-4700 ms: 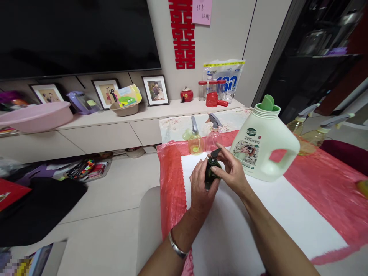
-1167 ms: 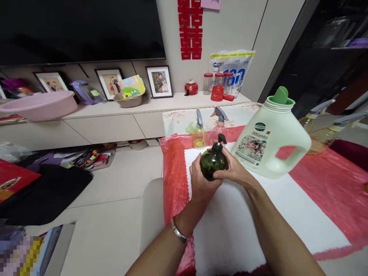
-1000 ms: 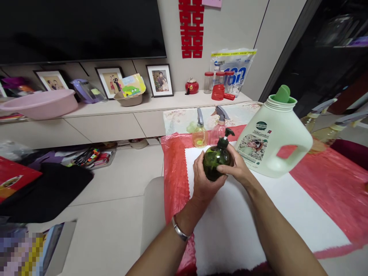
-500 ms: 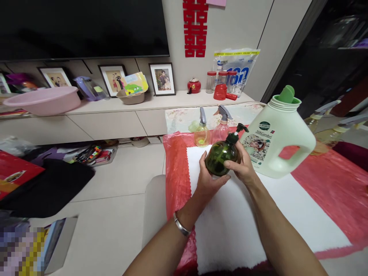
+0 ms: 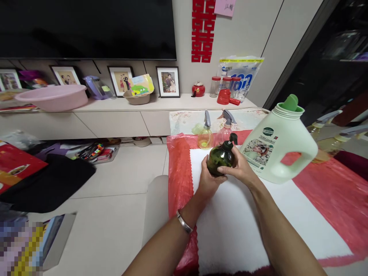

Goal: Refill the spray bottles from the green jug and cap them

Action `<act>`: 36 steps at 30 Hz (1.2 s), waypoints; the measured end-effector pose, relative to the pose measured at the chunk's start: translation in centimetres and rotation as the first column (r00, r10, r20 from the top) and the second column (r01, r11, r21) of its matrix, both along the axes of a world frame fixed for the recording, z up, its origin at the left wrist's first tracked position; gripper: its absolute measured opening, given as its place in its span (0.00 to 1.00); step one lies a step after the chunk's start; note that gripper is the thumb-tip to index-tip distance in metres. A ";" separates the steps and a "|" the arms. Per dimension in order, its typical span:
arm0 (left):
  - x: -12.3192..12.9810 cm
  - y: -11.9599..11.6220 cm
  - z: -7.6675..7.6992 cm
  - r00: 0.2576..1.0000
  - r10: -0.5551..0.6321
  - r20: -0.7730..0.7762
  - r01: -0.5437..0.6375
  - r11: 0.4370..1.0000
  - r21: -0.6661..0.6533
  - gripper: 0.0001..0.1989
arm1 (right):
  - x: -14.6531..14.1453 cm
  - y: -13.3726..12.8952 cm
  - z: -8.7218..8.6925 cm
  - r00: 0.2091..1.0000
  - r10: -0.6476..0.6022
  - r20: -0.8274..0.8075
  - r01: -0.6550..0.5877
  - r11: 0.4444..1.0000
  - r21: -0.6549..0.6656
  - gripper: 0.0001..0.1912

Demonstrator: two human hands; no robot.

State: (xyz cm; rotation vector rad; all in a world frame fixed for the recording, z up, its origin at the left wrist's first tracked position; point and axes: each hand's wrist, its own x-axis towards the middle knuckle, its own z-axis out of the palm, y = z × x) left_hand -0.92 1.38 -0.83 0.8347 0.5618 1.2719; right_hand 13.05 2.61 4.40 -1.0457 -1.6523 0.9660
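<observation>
A round dark green pump bottle with a black pump head is held between both hands above a white cloth. My left hand cups its left side and underside. My right hand wraps round its right side, the thumb across the front. Just right of the hands stands a large pale green jug, a green scoop-like piece in its open mouth. Behind the bottle are a yellowish spray bottle and a pink spray bottle with grey triggers.
Red plastic sheeting covers the table under the cloth. More spray bottles stand at the right. A low cabinet behind holds frames, a pink basin, jars and a plastic bag.
The pump bottle has turned in my hands, its pump head now pointing more away from me. The whole view has shifted slightly, with the surroundings lower and further right.
</observation>
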 end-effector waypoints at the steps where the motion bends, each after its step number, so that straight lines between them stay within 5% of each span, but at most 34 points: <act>1: -0.1 0.0 0.1 1.000 -0.005 0.004 0.006 1.000 -0.010 0.57 | 0.1 0.1 0.1 1.000 0.005 0.017 -0.004 1.000 -0.004 0.46; 10: -0.3 -0.1 0.3 0.996 0.008 -0.090 -0.005 0.999 0.033 0.56 | 0.4 -0.1 1.4 0.985 0.011 0.170 -0.013 1.000 0.012 0.48; 20: 0.1 0.2 -1.3 0.965 -0.039 -0.259 0.084 0.983 0.164 0.50 | 0.7 -2.8 1.4 0.918 -0.283 0.278 0.254 0.958 0.137 0.42; 27: -0.5 0.5 -2.0 0.870 -0.108 -0.481 0.185 0.976 0.116 0.29 | 3.2 -7.5 3.0 0.888 -0.374 0.267 0.363 0.927 0.093 0.43; 36: -0.6 0.3 -1.8 0.805 -0.055 -0.591 0.151 0.982 0.115 0.26 | 8.0 -15.4 4.4 0.849 -0.349 0.396 0.373 0.928 0.016 0.44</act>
